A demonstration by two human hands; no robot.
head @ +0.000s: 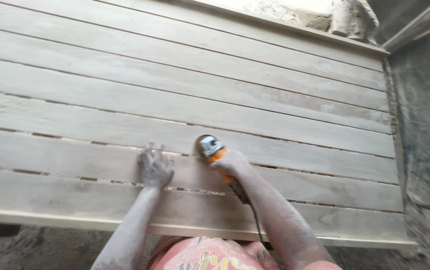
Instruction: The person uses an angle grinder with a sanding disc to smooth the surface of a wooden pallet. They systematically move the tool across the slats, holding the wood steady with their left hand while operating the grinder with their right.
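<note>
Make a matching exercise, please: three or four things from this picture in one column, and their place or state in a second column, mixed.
Things:
1. left hand
2. right hand
3. orange power sander
4. black cable

Places or states:
A. gripped, its disc on a plank
B. runs back from the tool toward the person
C. flat on the wooden planks, fingers spread
D. closed around the tool

Pairs: 1-C, 2-D, 3-A, 4-B

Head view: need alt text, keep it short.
Seen from above, a person's right hand grips an orange angle grinder on a pale slatted wooden panel, while the left hand lies flat on a plank beside it. Both forearms are coated in dust.
</note>
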